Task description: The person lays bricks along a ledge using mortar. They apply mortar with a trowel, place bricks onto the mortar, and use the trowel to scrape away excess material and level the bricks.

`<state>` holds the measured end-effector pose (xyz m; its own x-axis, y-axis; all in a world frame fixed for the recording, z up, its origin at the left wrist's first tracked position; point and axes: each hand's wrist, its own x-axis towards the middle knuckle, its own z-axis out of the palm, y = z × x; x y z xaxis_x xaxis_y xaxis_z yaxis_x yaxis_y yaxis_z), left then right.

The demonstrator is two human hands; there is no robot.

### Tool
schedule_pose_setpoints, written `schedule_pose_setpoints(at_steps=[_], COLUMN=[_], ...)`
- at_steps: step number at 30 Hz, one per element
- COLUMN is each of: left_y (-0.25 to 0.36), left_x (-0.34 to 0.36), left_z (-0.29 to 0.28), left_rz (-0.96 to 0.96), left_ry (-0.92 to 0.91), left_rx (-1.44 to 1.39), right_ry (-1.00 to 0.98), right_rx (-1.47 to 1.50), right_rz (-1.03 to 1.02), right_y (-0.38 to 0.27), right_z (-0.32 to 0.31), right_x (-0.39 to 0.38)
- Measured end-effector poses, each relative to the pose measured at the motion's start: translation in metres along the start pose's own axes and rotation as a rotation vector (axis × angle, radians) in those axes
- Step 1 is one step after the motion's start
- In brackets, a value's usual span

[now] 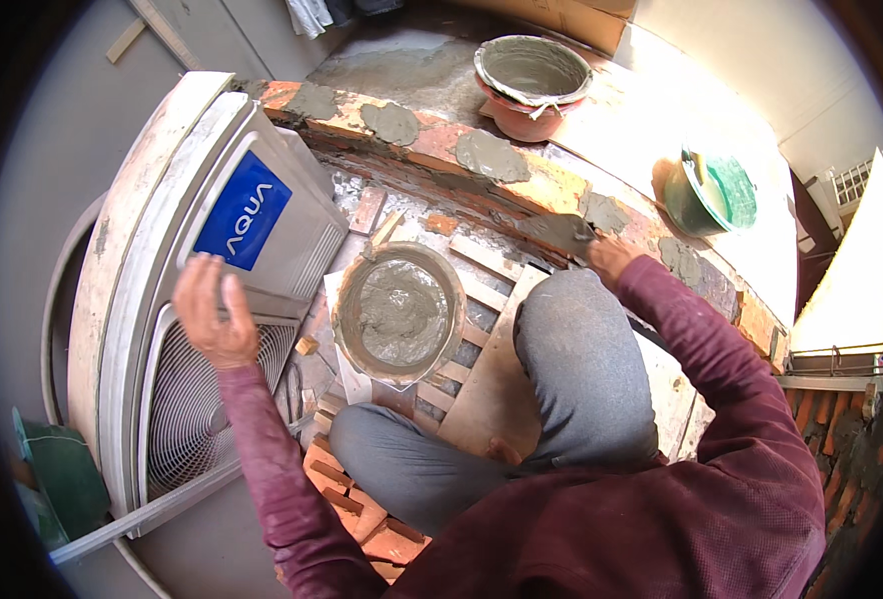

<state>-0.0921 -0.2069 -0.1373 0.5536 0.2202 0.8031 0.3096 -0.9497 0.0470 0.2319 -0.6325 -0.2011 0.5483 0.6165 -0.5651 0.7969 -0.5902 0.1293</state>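
Observation:
My left hand (217,314) is raised with fingers apart beside a pale air-conditioner unit (296,210) with a blue label and round grille. My right hand (613,262) grips a trowel (566,232) against the low brick wall (541,190), which has patches of grey mortar along its top. Between my hands, a round bucket (398,311) of wet grey mortar stands by wooden slats. My crossed legs in grey trousers are just behind and right of it.
A reddish basin (526,120) with grey rim and a green bucket (691,200) stand beyond the wall. Loose bricks (386,529) lie beside my left knee. A wooden slatted pallet (486,295) is under the board at my right. A green object (62,479) sits at lower left.

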Motion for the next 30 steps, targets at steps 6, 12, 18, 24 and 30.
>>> schedule_pose_setpoints(at_steps=[6, 12, 18, 24, 30], left_y=[0.003, 0.017, 0.081, 0.126, 0.155], left_x=[-0.149, -0.215, -0.167, -0.130, -0.113], left_z=[0.110, 0.138, 0.123, 0.125, 0.120], left_rz=[-1.221, -1.401, -1.221, -1.121, -0.994], left_ry=[-0.734, -0.696, -0.482, -0.357, -0.458], left_rx=[-0.255, -0.235, -0.473, -0.695, -0.614], right_ry=[0.194, 0.339, 0.447, 0.019, -0.249], right_rx=[0.174, -0.136, -0.401, 0.073, 0.559], right_rz=[-0.386, -0.720, -0.736, -0.731, -0.637], right_y=[0.009, -0.099, -0.144, -0.131, -0.112], right_z=[-0.076, -0.088, -0.057, -0.003, 0.016], right_x=[-0.006, 0.073, 0.107, 0.118, 0.096])
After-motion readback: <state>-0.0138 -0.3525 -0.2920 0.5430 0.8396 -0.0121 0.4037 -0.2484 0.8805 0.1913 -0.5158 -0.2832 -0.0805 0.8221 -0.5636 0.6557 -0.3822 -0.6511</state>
